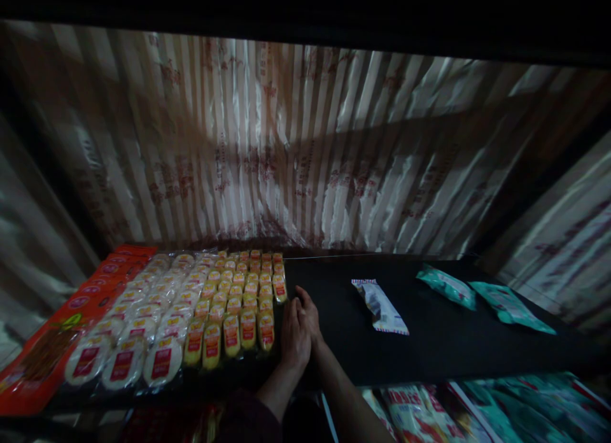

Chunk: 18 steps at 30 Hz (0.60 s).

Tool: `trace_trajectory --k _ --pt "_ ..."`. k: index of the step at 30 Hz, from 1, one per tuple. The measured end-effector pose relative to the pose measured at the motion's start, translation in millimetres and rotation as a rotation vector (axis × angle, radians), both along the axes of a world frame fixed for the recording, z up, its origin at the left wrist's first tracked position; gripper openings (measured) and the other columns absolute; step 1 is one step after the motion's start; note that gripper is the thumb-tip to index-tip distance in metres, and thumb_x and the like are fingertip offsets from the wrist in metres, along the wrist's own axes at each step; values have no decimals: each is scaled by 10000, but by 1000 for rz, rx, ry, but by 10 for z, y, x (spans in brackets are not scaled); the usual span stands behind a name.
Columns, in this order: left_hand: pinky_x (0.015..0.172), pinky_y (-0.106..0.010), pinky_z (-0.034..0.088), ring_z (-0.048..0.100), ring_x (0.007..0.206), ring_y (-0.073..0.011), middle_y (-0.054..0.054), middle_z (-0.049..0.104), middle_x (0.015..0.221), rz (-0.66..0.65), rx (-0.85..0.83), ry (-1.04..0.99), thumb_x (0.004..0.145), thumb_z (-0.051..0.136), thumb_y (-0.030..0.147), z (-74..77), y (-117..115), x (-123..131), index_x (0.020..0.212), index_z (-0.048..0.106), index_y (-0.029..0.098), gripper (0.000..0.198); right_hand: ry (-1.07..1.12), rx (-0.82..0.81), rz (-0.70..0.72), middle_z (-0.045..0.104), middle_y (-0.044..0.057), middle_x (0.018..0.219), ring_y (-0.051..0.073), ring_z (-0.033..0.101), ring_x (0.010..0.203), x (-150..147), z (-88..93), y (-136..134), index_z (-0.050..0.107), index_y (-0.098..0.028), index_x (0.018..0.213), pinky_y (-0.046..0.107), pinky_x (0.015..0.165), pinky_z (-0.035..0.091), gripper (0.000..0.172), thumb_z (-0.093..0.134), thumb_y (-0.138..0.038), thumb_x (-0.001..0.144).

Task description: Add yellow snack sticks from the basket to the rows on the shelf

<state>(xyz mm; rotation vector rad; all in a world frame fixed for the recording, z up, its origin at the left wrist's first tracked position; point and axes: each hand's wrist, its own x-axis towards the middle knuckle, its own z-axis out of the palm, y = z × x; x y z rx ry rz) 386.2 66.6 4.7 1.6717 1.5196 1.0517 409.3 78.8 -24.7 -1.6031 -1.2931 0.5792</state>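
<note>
My left hand (293, 338) rests on the black shelf (429, 357) with its fingers stretched forward, its edge against the right side of the rows of small yellow packets (238, 303). Pressed close beside it and a little further in is my right hand (310, 312), fingers also extended and empty. Neither hand holds anything. Left of the yellow rows lie rows of round white packets with red labels (143, 328).
Flat orange-red packets (57, 328) line the shelf's left end. A white and blue packet (382, 309) lies right of my hands, with two teal packets (446, 287) (508, 306) further right. More packets (429, 417) fill the shelf below. Striped shiny sheeting (286, 144) backs the shelf.
</note>
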Motion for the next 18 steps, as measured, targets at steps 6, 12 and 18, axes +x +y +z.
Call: trace_trajectory --k 6,12,18 --pt "1047 -352 372 472 1246 -223 -100 555 1305 46 -75 -10 885 290 257 -87 -505 -295 1265 527 186 454 21 5 -33 658 129 1128 231 623 1027 24 5 -289 600 -116 1136 367 934 482 485 431 -294 718" --pt "1072 -321 333 461 1254 -184 -114 509 1353 -18 -106 -53 888 305 282 -43 -1038 -561 1317 464 118 486 -27 6 -86 655 143 1129 243 612 1051 -37 -23 -673 607 -115 1121 392 954 467 473 431 -293 720" --pt "1089 -323 315 449 1266 -177 -103 492 1368 -51 -115 -68 886 319 296 29 -1388 -758 1312 473 130 482 -100 40 -151 665 133 1090 238 613 1028 -198 5 -1030 628 -128 1081 398 926 480 451 395 -278 725"
